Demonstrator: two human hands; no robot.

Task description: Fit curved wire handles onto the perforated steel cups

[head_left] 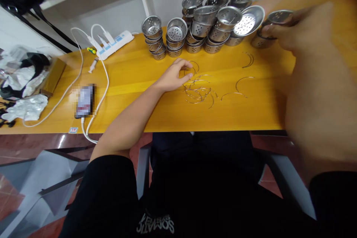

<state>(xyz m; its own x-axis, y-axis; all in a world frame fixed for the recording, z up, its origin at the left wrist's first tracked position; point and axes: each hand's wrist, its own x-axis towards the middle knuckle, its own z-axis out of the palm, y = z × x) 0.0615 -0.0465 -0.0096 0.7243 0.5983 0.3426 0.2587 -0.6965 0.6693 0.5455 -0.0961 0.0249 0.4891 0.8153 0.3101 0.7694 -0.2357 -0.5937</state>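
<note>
My right hand (295,33) grips a perforated metal cup (280,16) at the right end of the stacks, thumb on its near side. Just below and left of it is another metal cup (260,40), close against or under the held one; I cannot tell whether they are nested. My left hand (177,74) rests low over the table, thumb and fingers apart, beside a loose pile of thin curved wires (198,91). One wire arc (197,66) passes by its fingertips. More curved wires (248,60) lie to the right, between my hands.
Several stacks of perforated cups (176,31) stand along the back, one wide bowl-like cup (249,20) tilted among them. To the left are a white power strip (118,44) with cables, a syringe (93,65), a phone (85,101) and a cardboard box (52,76) with plastic bags.
</note>
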